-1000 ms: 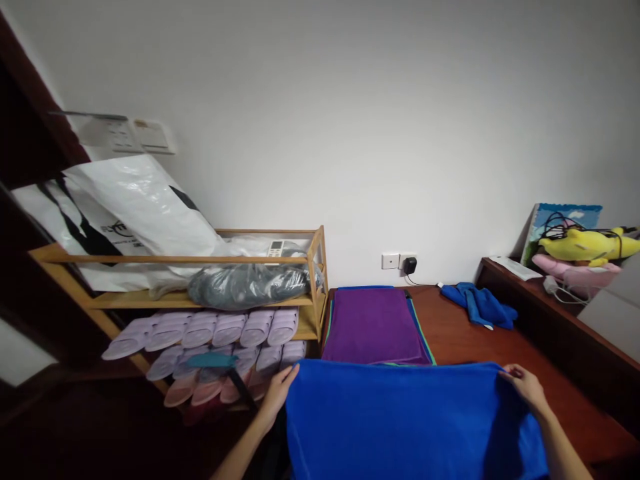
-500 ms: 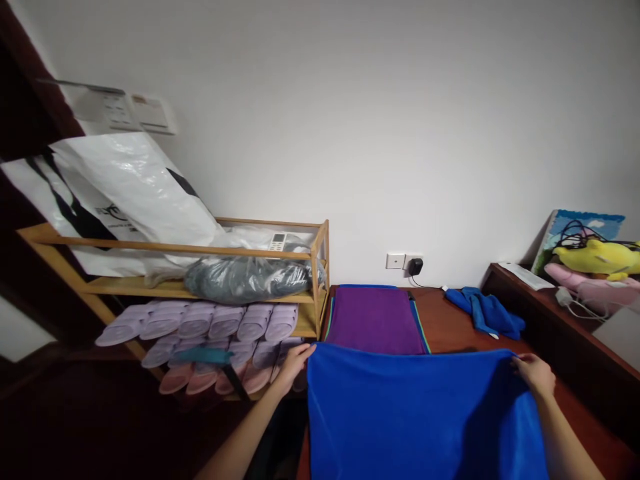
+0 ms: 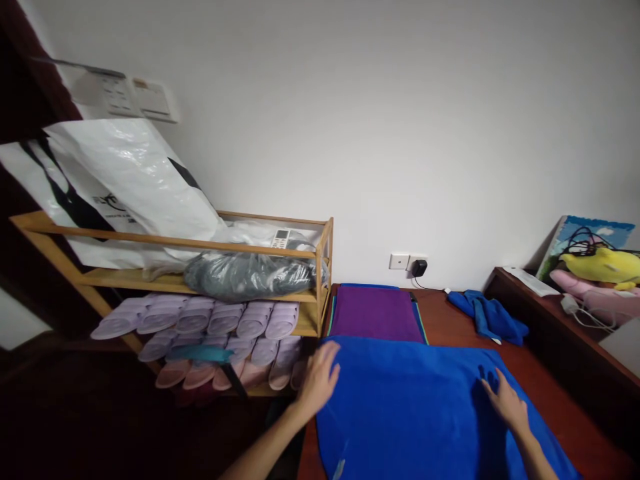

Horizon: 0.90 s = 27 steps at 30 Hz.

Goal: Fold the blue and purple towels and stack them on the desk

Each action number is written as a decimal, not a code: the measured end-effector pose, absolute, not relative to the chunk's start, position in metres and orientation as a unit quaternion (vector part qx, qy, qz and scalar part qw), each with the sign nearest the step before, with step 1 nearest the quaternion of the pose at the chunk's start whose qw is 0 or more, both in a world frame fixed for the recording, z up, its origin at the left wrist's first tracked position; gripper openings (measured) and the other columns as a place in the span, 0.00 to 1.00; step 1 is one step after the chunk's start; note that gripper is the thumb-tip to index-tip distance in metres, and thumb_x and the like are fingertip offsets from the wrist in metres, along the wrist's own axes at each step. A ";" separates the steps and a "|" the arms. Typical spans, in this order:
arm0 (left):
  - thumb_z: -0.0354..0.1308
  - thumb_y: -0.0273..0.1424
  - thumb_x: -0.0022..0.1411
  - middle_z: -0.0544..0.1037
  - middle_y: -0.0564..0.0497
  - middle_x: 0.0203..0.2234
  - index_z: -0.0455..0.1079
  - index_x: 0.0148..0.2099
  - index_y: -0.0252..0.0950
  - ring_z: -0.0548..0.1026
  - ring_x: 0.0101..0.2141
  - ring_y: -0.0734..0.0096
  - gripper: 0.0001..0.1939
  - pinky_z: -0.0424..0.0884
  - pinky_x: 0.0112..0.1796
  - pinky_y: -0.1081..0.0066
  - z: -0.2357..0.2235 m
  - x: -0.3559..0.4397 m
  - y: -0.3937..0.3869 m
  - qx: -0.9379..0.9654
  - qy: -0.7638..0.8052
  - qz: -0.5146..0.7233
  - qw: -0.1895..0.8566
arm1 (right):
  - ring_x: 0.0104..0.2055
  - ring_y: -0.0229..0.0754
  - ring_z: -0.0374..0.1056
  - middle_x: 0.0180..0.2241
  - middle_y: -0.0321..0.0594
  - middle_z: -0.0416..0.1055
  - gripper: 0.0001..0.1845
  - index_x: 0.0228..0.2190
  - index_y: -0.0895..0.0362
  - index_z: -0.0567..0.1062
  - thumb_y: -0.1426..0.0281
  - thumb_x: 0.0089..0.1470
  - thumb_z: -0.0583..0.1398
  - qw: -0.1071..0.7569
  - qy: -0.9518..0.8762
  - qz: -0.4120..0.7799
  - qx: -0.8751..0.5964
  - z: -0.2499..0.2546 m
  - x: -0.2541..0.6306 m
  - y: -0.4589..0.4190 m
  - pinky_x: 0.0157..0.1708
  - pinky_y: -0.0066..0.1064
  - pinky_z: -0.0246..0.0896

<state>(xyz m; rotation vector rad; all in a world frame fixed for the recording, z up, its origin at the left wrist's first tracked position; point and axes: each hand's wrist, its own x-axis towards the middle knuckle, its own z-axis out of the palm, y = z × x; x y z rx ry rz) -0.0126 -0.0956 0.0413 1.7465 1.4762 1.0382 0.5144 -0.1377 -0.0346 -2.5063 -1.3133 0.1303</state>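
A blue towel [image 3: 410, 407] lies spread over the brown wooden surface [image 3: 440, 320], its far edge covering the near part of a folded purple cloth [image 3: 375, 313] with blue and green edging. My left hand [image 3: 320, 377] is at the towel's far left corner, its fingers slightly apart and nothing held in them. Over the right part of the towel, my right hand [image 3: 507, 400] has its fingers spread, with a dark shadow beneath. Whether the right fingertips touch the cloth I cannot tell.
On the left stands a wooden rack [image 3: 323, 287] with several slippers [image 3: 210, 317], a white bag [image 3: 125, 180], a plastic-wrapped dark bundle [image 3: 250, 273] and a remote control [image 3: 281, 238]. A crumpled blue cloth [image 3: 490, 317] lies at the back right, near a raised ledge [image 3: 545, 333] with a yellow plush toy [image 3: 603, 265].
Both hands have let go of the towel's far corners. The towel has come down flat onto the surface, and my right hand has moved left and nearer, with its fingers opened.
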 end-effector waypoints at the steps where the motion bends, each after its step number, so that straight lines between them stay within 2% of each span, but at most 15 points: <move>1: 0.51 0.35 0.59 0.65 0.51 0.58 0.66 0.55 0.47 0.59 0.59 0.61 0.21 0.49 0.59 0.59 0.042 -0.007 -0.117 0.752 0.487 0.325 0.302 | 0.57 0.55 0.60 0.56 0.50 0.64 0.40 0.57 0.56 0.57 0.46 0.49 0.43 0.154 -0.469 0.041 -0.869 -0.045 0.503 -0.152 0.51 0.53 0.57; 3: 0.50 0.33 0.60 0.59 0.57 0.62 0.59 0.59 0.54 0.55 0.61 0.61 0.25 0.45 0.60 0.53 0.039 -0.002 -0.157 0.851 0.380 0.201 0.301 | 0.63 0.55 0.50 0.61 0.51 0.55 0.42 0.58 0.56 0.55 0.45 0.49 0.41 0.167 -0.471 0.023 -0.866 -0.066 0.484 -0.184 0.55 0.56 0.49; 5: 0.50 0.30 0.59 0.56 0.59 0.63 0.55 0.60 0.58 0.54 0.61 0.60 0.28 0.47 0.60 0.51 0.034 -0.006 -0.186 0.869 0.359 0.147 0.306 | 0.64 0.56 0.45 0.63 0.51 0.51 0.43 0.59 0.54 0.54 0.44 0.47 0.41 0.188 -0.455 0.013 -0.870 -0.081 0.476 -0.218 0.56 0.58 0.46; 8: 0.47 0.27 0.59 0.62 0.58 0.60 0.57 0.59 0.59 0.59 0.59 0.61 0.29 0.48 0.60 0.53 0.025 -0.022 -0.206 0.856 0.396 0.136 0.302 | 0.64 0.59 0.46 0.63 0.41 0.52 0.39 0.58 0.41 0.56 0.45 0.45 0.43 0.241 -0.417 0.040 -0.875 -0.090 0.483 -0.261 0.54 0.63 0.46; 10: 0.45 0.27 0.60 0.69 0.54 0.54 0.62 0.56 0.55 0.63 0.56 0.62 0.25 0.48 0.60 0.55 0.020 -0.033 -0.210 0.850 0.426 0.144 0.276 | 0.64 0.57 0.48 0.61 0.31 0.55 0.35 0.56 0.31 0.55 0.46 0.45 0.42 0.267 -0.409 0.058 -0.871 -0.089 0.495 -0.280 0.52 0.64 0.48; 12: 0.45 0.28 0.60 0.72 0.51 0.47 0.67 0.50 0.51 0.67 0.50 0.61 0.19 0.51 0.58 0.55 0.016 -0.041 -0.214 0.838 0.464 0.158 0.239 | 0.64 0.54 0.48 0.61 0.24 0.55 0.34 0.56 0.26 0.52 0.47 0.45 0.40 0.283 -0.412 0.067 -0.864 -0.085 0.504 -0.292 0.51 0.63 0.50; 14: 0.45 0.28 0.60 0.73 0.50 0.42 0.69 0.43 0.47 0.68 0.45 0.61 0.14 0.56 0.54 0.56 0.011 -0.044 -0.219 0.812 0.517 0.177 0.204 | 0.64 0.53 0.46 0.61 0.23 0.54 0.36 0.58 0.27 0.48 0.47 0.44 0.41 0.302 -0.408 0.069 -0.859 -0.082 0.509 -0.297 0.51 0.63 0.50; 17: 0.47 0.27 0.57 0.72 0.49 0.38 0.68 0.38 0.44 0.69 0.41 0.62 0.10 0.63 0.45 0.61 0.000 -0.044 -0.231 0.756 0.598 0.206 0.168 | 0.64 0.57 0.45 0.62 0.26 0.52 0.40 0.59 0.28 0.45 0.46 0.41 0.45 0.322 -0.389 0.071 -0.860 -0.082 0.509 -0.298 0.51 0.66 0.47; 19: 0.47 0.26 0.56 0.71 0.50 0.34 0.66 0.34 0.43 0.70 0.38 0.63 0.08 0.63 0.40 0.65 -0.009 -0.046 -0.239 0.718 0.638 0.229 0.154 | 0.64 0.59 0.47 0.62 0.26 0.52 0.40 0.58 0.27 0.44 0.46 0.41 0.45 0.323 -0.384 0.069 -0.862 -0.081 0.510 -0.299 0.50 0.68 0.46; 22: 0.47 0.27 0.54 0.68 0.53 0.28 0.63 0.30 0.42 0.70 0.33 0.66 0.05 0.63 0.37 0.68 -0.022 -0.054 -0.245 0.672 0.663 0.281 0.173 | 0.62 0.56 0.51 0.62 0.25 0.53 0.37 0.58 0.25 0.41 0.46 0.45 0.41 0.324 -0.394 0.064 -0.858 -0.076 0.512 -0.297 0.51 0.65 0.47; 25: 0.50 0.33 0.52 0.66 0.54 0.26 0.61 0.26 0.42 0.69 0.30 0.67 0.04 0.63 0.36 0.68 -0.031 -0.061 -0.245 0.611 0.655 0.356 0.265 | 0.63 0.57 0.49 0.64 0.36 0.50 0.40 0.61 0.37 0.43 0.45 0.47 0.39 0.302 -0.394 0.013 -0.868 -0.067 0.499 -0.289 0.55 0.64 0.42; 27: 0.52 0.40 0.50 0.65 0.55 0.23 0.60 0.24 0.42 0.68 0.28 0.67 0.09 0.64 0.36 0.68 -0.035 -0.063 -0.241 0.546 0.650 0.399 0.346 | 0.64 0.58 0.45 0.65 0.46 0.46 0.43 0.61 0.47 0.49 0.43 0.47 0.39 0.275 -0.409 -0.027 -0.870 -0.064 0.472 -0.282 0.56 0.64 0.40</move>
